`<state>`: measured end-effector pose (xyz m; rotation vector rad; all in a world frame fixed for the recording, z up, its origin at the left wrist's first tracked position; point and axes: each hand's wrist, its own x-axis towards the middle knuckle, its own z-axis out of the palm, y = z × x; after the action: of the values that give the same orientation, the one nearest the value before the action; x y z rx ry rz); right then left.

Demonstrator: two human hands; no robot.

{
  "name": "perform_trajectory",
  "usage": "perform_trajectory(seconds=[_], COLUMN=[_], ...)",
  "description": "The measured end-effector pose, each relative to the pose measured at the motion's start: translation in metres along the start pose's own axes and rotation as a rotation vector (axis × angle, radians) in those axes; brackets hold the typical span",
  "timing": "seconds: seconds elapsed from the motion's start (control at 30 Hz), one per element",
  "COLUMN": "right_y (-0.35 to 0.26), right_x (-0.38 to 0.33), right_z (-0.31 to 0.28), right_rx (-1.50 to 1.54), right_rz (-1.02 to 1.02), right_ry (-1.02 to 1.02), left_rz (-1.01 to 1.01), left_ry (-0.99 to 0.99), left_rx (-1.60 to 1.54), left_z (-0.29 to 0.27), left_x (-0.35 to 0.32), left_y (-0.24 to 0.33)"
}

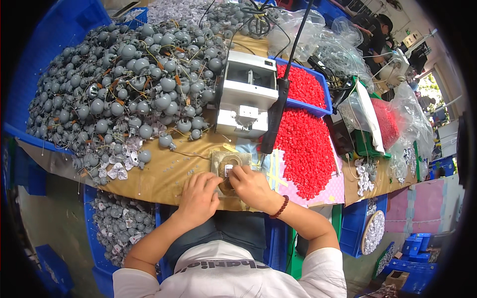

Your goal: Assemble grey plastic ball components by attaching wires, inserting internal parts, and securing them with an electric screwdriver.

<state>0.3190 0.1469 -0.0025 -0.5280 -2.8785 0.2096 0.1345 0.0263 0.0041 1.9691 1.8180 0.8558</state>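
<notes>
My left hand (198,196) and my right hand (252,187) meet over a square metal plate (217,158) with a round brownish middle, close to the table's front edge. A small white piece (228,168) sits on that round part. The thumb and fingers of my right hand are pinched at the piece's right side. My left hand is closed, with its fingers bent together at the plate's left edge; what they hold, if anything, is hidden. Just behind the plate stands a white bench machine (248,94) with an open window in its top.
A big heap of grey bulb-shaped parts with wires (134,89) fills the left side. Small red pieces (305,154) lie right of the plate, with more in a blue tray (329,99). A black rod-like tool (279,111) leans beside the machine. Blue bins (94,238) stand below the table.
</notes>
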Motion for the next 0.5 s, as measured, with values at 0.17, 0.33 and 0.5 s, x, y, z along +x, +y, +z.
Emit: perform_trajectory(seconds=[0.17,0.33,0.5], right_y=[0.01,0.049,0.05], right_x=[-0.01,-0.044,-0.06], right_z=[-0.002,-0.018,-0.006], right_rx=[0.221,0.652,0.514], right_rz=[0.031,0.316,0.308], right_ry=[0.156,0.204,0.097], left_rz=[0.083,0.101,0.144], left_ry=[0.077,0.098,0.135], left_rx=[0.304,0.289,0.199], left_z=[0.027,0.041,0.049], left_x=[0.013,0.015,0.02], left_y=[0.012,-0.001,-0.013])
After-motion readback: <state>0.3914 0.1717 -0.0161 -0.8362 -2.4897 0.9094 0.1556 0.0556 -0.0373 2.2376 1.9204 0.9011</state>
